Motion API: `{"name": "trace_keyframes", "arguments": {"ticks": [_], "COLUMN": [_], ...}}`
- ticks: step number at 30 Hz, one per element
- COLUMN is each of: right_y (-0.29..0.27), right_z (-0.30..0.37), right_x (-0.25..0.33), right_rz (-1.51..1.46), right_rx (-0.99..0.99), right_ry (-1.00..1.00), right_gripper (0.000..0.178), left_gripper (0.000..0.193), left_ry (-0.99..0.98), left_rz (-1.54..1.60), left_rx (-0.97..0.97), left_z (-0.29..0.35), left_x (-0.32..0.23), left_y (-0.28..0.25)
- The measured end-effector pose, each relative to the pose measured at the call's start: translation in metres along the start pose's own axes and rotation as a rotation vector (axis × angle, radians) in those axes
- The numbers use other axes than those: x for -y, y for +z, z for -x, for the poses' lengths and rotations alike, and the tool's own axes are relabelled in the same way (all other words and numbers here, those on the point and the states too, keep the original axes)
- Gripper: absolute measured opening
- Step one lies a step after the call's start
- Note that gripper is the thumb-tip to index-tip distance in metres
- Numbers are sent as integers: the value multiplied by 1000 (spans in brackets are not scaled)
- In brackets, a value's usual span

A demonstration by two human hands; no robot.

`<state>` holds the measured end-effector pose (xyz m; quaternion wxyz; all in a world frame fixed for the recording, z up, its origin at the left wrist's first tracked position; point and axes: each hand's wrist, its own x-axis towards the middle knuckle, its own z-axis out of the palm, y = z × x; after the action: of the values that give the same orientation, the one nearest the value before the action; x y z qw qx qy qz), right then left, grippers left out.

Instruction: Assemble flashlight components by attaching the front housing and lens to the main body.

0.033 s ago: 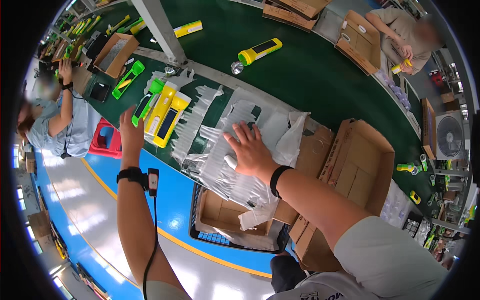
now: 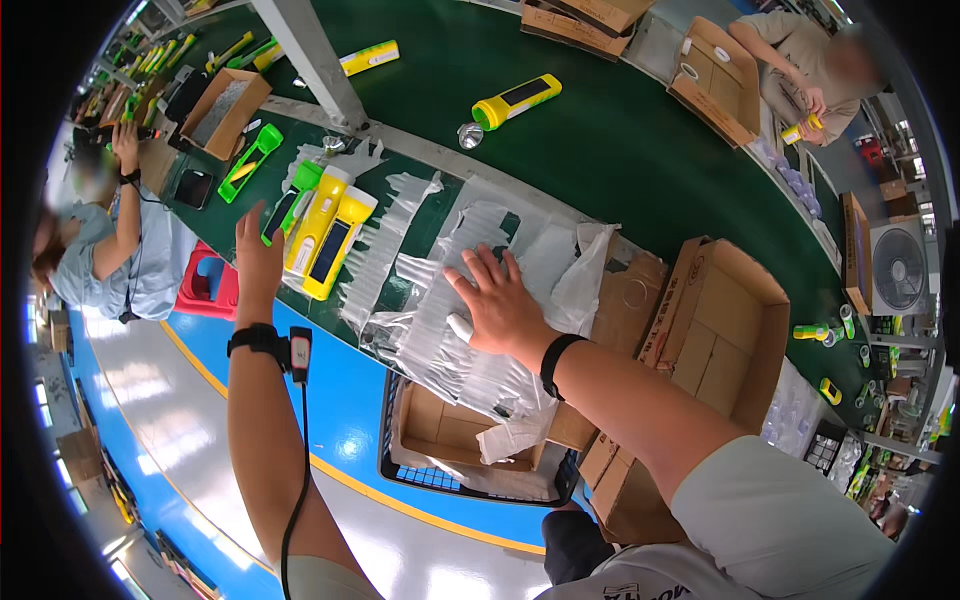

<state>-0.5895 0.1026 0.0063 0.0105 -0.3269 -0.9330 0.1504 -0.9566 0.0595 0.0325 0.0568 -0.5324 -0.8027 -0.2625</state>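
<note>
My left hand (image 2: pixel 259 252) is beside the green flashlight (image 2: pixel 289 208) at the bench edge, fingers stretched out and holding nothing I can see. Whether its fingertips touch that flashlight, I cannot tell. Next to the green one lie a yellow flashlight (image 2: pixel 318 217) and another yellow flashlight with a dark panel (image 2: pixel 337 248). Flat on a stack of clear plastic sleeves (image 2: pixel 450 265) rests my right hand (image 2: pixel 500 305), fingers spread. Its thumb has a white covering on the tip. Other translucent sleeves (image 2: pixel 385 240) lie between the stack and the flashlights.
Right of the stack stands an open cardboard box (image 2: pixel 735 330). A black crate (image 2: pixel 470 485) with a carton inside is below the bench edge. A metal post (image 2: pixel 312 60) rises behind the flashlights. Co-workers sit at the left and far right; a red stool (image 2: pixel 212 285) stands left.
The left hand and the green flashlight have shifted very slightly, along with a small drift of the whole view. My right hand stays on the sleeves.
</note>
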Motion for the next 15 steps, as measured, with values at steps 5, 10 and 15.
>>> {"name": "trace_keyframes", "arguments": {"ticks": [5,10,15], "right_y": [-1,-2,6], "right_z": [-2,-4,1], "right_x": [-8,-8,-15], "right_rz": [-42,-43,-29], "right_rx": [44,56,-37], "right_ry": [2,-3,7], "right_gripper": [71,69,67], "left_gripper": [57,57,48], "left_ry": [-50,-94,-110], "left_rz": [-77,1,273], "left_rx": [292,283,128], "left_z": [-53,-45,-7], "left_x": [7,-5,-66], "left_y": [40,21,-38]}}
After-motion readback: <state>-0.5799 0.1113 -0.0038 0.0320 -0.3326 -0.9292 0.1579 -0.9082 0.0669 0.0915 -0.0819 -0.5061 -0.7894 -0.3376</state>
